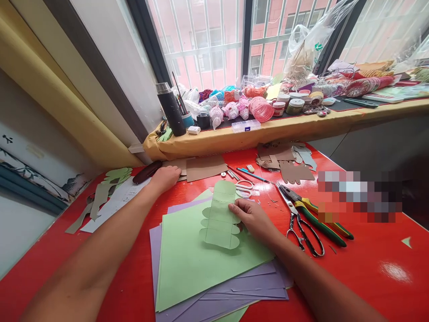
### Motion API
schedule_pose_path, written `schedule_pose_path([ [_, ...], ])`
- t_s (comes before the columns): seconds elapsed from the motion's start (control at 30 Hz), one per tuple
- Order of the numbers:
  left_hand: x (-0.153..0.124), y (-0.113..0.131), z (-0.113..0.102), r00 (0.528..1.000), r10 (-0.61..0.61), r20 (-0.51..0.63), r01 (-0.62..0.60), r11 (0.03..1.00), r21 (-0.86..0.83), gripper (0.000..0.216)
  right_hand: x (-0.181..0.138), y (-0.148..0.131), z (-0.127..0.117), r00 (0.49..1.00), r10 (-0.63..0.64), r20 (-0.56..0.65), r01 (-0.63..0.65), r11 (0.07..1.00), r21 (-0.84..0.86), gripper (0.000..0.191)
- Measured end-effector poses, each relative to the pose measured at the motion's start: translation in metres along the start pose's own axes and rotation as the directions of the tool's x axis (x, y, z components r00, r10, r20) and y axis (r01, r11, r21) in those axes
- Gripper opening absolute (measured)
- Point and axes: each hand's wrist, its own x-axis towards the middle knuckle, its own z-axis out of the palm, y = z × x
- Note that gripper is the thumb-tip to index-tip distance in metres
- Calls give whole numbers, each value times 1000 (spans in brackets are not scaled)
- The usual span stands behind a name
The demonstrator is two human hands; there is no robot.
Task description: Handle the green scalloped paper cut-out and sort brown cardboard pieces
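A green paper cutout (pixel 219 217) with scalloped flaps lies on a stack of green (pixel 187 264) and purple (pixel 254 286) paper sheets on the red table (pixel 368 264). My right hand (pixel 253 217) presses its fingertips on the cutout's right edge, fingers curled and together. My left hand (pixel 166 176) reaches to the far left of the table, resting knuckles-up on a brown cardboard piece (pixel 204 166) beside a dark oval object (pixel 146 172). Whether it grips anything is hidden.
Black-handled scissors (pixel 301 223) and green-yellow pliers (pixel 318 217) lie right of the stack. Small white scissors (pixel 244 188), pens and cardboard cutouts (pixel 288 163) sit behind. Pale paper shapes (pixel 107 192) lie far left. The window ledge holds a black flask (pixel 170 109), jars and craft clutter.
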Motion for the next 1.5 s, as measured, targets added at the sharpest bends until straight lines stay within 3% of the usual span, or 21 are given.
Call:
schedule_pose_path([
  [0.1, 5, 4, -2, 997, 15, -73, -9, 997, 77, 16, 0, -1, 0, 1000, 5, -4, -5, 1000, -4, 50],
  [0.23, 20, 8, -20, 979, 6, -204, 27, 987, 155, 4, 0, 0, 0, 1000, -1, 5, 1, 1000, -10, 49],
  [0.4, 32, 16, -49, 941, -16, -339, 95, 971, 218, 15, 0, 1, 0, 1000, 0, 11, 0, 1000, -15, 48],
  [0.57, 23, 31, -71, 894, -41, -447, 150, 966, 211, 30, 0, 0, 0, 1000, -1, 18, 2, 1000, -25, 47],
  [0.73, 7, 54, -80, 932, -61, -357, 147, 965, 219, 37, -2, -1, 0, 1000, -13, 21, 13, 999, -34, 46],
  [0.87, 4, 73, -81, 943, -3, -333, 127, 927, 352, 36, -2, -3, 0, 1000, -12, 14, 13, 999, -43, 45],
  [0.97, 3, 84, -72, 904, 205, -375, 35, 839, 543, 38, -2, -4, 0, 1000, -8, 14, 9, 999, -49, 44],
  [1.0, 1, 87, -66, 900, 289, -326, -28, 786, 618, 40, -1, -4, 0, 1000, -8, 15, 9, 999, -51, 44],
  [1.1, -6, 90, -36, 899, 431, 70, -338, 586, 736, 41, -1, -4, 0, 1000, -6, 15, 7, 999, -51, 44],
  [1.17, -14, 86, -12, 850, 425, 311, -508, 507, 696, 35, -1, -4, 0, 1000, -2, 14, 3, 999, -45, 44],
  [1.2, -18, 84, 0, 831, 414, 371, -548, 494, 675, 32, -2, -3, 0, 1000, -1, 15, 2, 999, -42, 43],
  [1.33, -28, 76, 34, 861, 339, 379, -507, 506, 698, 26, -1, 0, 1, 1000, -6, 28, 7, 999, -39, 41],
  [1.5, -18, 87, 53, 917, 279, 284, -394, 535, 747, 41, -2, 0, 4, 1000, -20, 3, 20, 995, -97, 37],
])
